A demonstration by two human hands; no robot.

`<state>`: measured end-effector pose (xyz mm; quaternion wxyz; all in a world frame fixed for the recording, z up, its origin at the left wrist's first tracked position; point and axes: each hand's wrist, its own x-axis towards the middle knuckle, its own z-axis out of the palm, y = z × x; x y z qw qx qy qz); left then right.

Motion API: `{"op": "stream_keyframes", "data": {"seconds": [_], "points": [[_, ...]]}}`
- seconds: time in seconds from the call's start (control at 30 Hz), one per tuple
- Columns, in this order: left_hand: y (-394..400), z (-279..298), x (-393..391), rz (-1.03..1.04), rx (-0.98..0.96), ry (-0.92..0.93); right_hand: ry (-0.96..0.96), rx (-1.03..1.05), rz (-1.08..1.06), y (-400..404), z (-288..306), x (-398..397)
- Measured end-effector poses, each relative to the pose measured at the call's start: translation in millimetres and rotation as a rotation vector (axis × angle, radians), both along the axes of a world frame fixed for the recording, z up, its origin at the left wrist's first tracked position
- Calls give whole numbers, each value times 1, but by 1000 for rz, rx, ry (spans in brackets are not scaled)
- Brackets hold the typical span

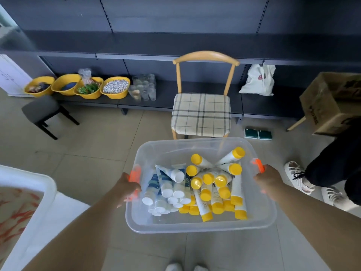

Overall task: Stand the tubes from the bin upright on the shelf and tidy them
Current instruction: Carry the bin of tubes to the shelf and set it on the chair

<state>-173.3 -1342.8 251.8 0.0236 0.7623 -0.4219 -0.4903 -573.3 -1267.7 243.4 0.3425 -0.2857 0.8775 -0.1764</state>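
Tubes lie heaped in the clear bin, carried by left hand and right hand clamped on its orange handles; tilting could spill them.

L hand, R hand gripping bin, tubes inside

Both forearms are bare, with no sleeve showing down to the left hand or the right hand. At six o'clock, two white shoe toes peek out below.
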Motion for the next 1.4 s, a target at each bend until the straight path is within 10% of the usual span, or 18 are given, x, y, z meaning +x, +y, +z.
{"op": "stream_keyframes", "data": {"seconds": [1.4], "points": [[-365,-9,-123,-121,18,-30,45,79,-62,-325,-4,-117]]}}
